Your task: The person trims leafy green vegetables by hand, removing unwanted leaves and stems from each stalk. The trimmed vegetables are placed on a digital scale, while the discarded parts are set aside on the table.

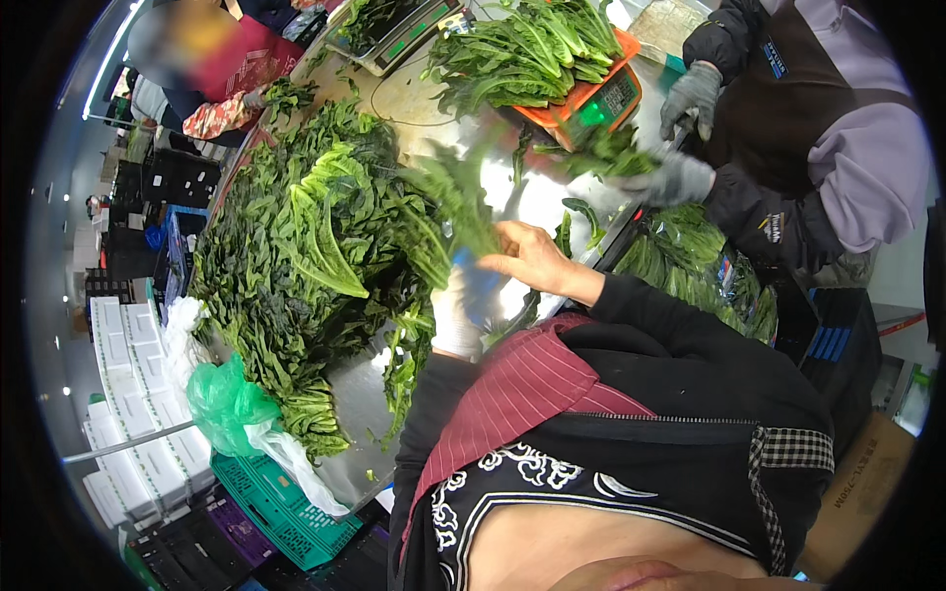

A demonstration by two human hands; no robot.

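My left hand, in a white glove with blurred blue at the fingers, is at the stem end of a bunch of leafy greens. The leaves fan up and away from it, smeared by motion. My bare right hand is close beside it, thumb and fingers against the bunch's right side; its fingertips are partly hidden. Left of both hands rises a large heap of dark green leafy vegetables, with paler lettuce-like leaves on top. Loose leaves lie by my left wrist on the metal table.
Across the table, an orange scale bears stacked greens. A co-worker's grey-gloved hands move greens beside it. Another person's hand is at the far left. Bagged greens lie right; a green plastic bag and teal crate lower left.
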